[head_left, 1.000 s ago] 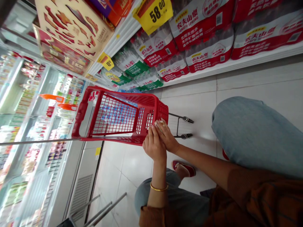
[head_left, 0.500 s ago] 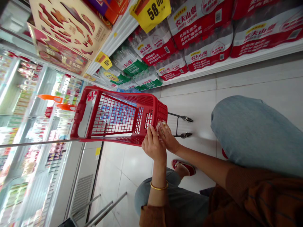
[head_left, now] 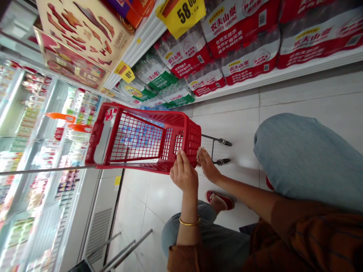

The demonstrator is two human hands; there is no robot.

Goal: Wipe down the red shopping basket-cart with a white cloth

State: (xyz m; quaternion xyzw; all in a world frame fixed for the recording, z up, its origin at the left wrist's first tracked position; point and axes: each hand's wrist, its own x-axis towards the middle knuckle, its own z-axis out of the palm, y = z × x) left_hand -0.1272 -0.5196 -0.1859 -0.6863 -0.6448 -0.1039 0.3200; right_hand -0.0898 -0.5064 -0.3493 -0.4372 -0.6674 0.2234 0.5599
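Observation:
A red plastic shopping cart [head_left: 159, 166] with grid sides appears in the middle of the view, turned sideways by the camera's tilt. My left hand [head_left: 184, 175], with a gold bangle at the wrist, grips the rim at the cart's near end, its fingers close together and the thumb hidden. Just beside it, my right hand [head_left: 209, 166] has its fingers bent round a small crumpled white cloth or tissue [head_left: 199, 154], pressed against the cart's outer end wall. Most of the white piece is covered by the fingers.
Packs of bottled water [head_left: 249, 62] line the lower shelf along the top, under yellow price tags [head_left: 184, 15]. Cart wheels [head_left: 222, 161] rest on the tiled floor [head_left: 227, 105]. A refrigerated display [head_left: 96, 226] stands at left, metal bars [head_left: 127, 249] below. My knees frame the right side.
My right hand has slid to the right in the picture, along the cart's end wall towards the wheels, with the white piece. My left hand stays almost in place.

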